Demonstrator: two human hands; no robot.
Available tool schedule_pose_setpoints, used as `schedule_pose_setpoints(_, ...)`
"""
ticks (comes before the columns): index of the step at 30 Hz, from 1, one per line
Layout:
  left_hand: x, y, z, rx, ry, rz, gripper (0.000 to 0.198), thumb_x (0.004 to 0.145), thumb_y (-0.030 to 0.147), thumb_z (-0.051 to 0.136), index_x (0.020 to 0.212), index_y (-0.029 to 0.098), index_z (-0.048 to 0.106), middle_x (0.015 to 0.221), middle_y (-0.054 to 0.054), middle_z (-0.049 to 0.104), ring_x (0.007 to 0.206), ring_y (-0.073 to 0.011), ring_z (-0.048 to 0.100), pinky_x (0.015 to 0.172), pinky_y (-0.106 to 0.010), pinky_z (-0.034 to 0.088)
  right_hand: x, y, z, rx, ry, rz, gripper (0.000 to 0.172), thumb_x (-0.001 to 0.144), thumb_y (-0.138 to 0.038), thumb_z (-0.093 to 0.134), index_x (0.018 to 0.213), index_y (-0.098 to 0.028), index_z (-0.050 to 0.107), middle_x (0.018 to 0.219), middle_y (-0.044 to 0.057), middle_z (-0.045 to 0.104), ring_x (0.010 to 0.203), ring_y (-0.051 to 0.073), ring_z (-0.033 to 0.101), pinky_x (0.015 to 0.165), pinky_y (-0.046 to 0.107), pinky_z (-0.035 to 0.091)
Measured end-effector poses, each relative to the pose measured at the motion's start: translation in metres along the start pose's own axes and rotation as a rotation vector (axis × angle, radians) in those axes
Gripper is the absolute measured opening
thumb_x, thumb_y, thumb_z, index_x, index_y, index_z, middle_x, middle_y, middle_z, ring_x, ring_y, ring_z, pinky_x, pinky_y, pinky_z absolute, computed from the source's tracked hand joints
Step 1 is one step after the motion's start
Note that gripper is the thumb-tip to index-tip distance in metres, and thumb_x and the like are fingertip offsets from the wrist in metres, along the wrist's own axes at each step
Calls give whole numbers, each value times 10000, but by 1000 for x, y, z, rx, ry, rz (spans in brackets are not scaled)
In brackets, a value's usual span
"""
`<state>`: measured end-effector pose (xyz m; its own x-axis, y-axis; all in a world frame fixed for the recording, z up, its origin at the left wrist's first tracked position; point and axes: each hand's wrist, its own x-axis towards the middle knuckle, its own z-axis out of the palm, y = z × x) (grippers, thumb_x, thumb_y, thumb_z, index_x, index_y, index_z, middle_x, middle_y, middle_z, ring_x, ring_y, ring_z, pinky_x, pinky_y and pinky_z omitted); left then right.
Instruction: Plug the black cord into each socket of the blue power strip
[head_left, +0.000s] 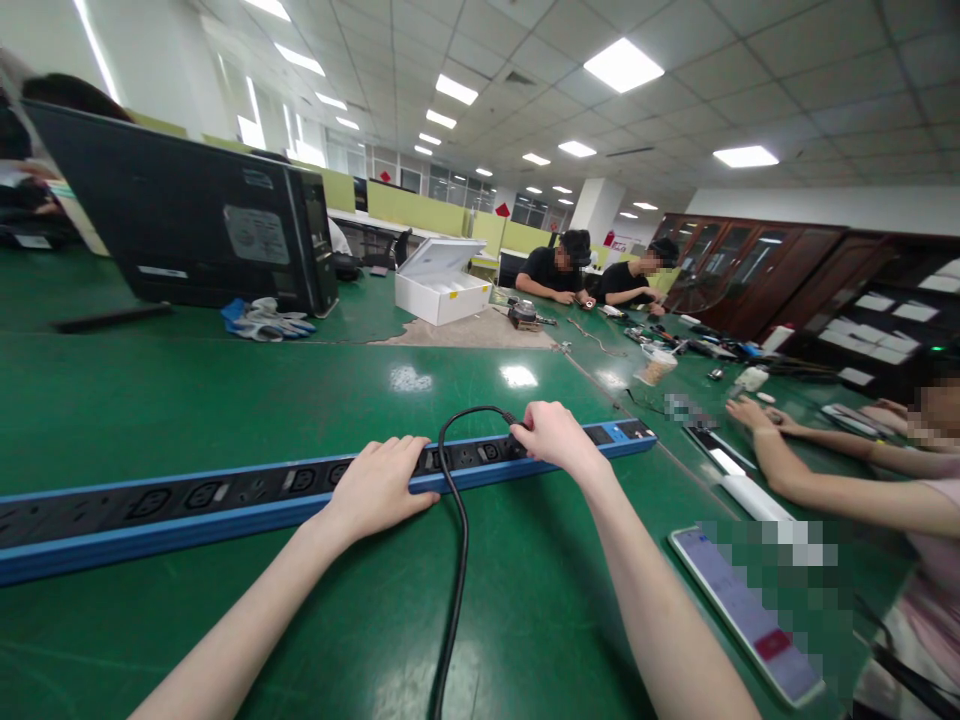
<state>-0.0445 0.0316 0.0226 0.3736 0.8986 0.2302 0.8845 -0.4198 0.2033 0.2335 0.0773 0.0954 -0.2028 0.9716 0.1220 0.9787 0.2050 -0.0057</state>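
Across the green tabletop lies a long blue-edged power strip, running from the left edge of the view to just past the right hand. The left hand spreads over the strip near its middle, its grip closed around it, fingers across the top and thumb along the near side. The right hand's grip is pinched on a black plug at the strip's face; whether the plug is seated in a socket I cannot tell. From it a black cable arches over the strip between the hands and drops toward the near edge of the view. A phone lies to the right of the right forearm, near a co-worker's arm. Farther back stand a black computer case, with gloves beside it, and a white box, its lid raised.
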Motion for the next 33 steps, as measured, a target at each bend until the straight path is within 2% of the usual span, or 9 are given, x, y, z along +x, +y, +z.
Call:
schedule_pose_setpoints(3, 0, 0, 1, 11, 12, -1, 631, 805, 558, 645, 1341, 239, 547, 1246, -116, 672, 1163, -320, 602, 983, -424, 424, 3, 0, 0, 6, 21, -13, 352, 985, -447, 517, 927, -158, 708, 934, 154, 748, 869, 247, 716, 765, 295, 496)
schedule_pose_setpoints(6, 0, 0, 1, 20, 18, 6, 636, 808, 566, 641, 1345, 238, 545, 1259, -118, 667, 1170, -322, 599, 988, -428, 424, 8, -2, 4, -44, 57, 64, 357, 997, -434, 507, 998, -141, 710, 1002, 182, 742, 944, 262, 714, 823, 320, 495)
schedule_pose_setpoints(9, 0, -1, 0, 15, 1, -2, 656, 807, 578, 643, 1361, 244, 537, 1280, -115, 661, 1193, -322, 593, 1005, -426, 418, 13, 2, 7, -64, 34, 127, 394, 1008, -454, 496, 1015, -126, 714, 1033, 205, 737, 974, 269, 715, 848, 330, 496)
schedule_pose_setpoints(13, 0, -1, 0, 0, -7, -6, 656, 810, 584, 643, 1365, 251, 537, 1277, -110, 665, 1194, -319, 594, 1005, -418, 416, 12, 4, 9, -60, 32, 135, 434, 1021, -487, 464, 988, -130, 710, 1012, 202, 738, 953, 270, 721, 836, 330, 504)
schedule_pose_setpoints(19, 0, -3, 4, 6, 21, 12, 676, 807, 604, 637, 1364, 234, 541, 1254, -117, 670, 1162, -324, 604, 977, -424, 422, 0, -15, 13, -114, 125, 130, 355, 1032, -410, 452, 1046, -116, 651, 1011, 209, 720, 981, 309, 714, 845, 356, 502)
schedule_pose_setpoints(22, 0, -3, 3, 9, 24, 18, 664, 807, 598, 636, 1355, 234, 545, 1246, -114, 672, 1157, -323, 605, 971, -422, 424, -3, -13, 9, -89, 111, 86, 297, 1013, -385, 486, 1036, -130, 636, 992, 191, 726, 975, 299, 715, 833, 335, 497)
schedule_pose_setpoints(24, 0, -2, 2, 8, 25, 16, 653, 806, 588, 636, 1351, 238, 547, 1244, -113, 672, 1157, -321, 606, 970, -421, 425, -3, -6, 5, -16, 61, 47, 252, 989, -370, 519, 1002, -147, 637, 957, 164, 740, 919, 268, 727, 800, 303, 495)
schedule_pose_setpoints(29, -1, 2, 1, 14, 27, -7, 619, 801, 561, 637, 1325, 241, 558, 1233, -116, 674, 1155, -320, 603, 984, -425, 415, 4, 9, 6, 270, -116, 35, 251, 995, -368, 488, 1055, -159, 614, 747, 58, 746, 581, 164, 700, 624, 229, 474)
schedule_pose_setpoints(33, -1, 3, 2, 29, 26, -12, 616, 802, 565, 629, 1319, 237, 555, 1229, -118, 670, 1156, -319, 597, 990, -424, 410, 9, 13, 16, 293, -89, 71, 210, 979, -323, 494, 966, -155, 620, 622, 39, 719, 618, 170, 719, 648, 217, 481)
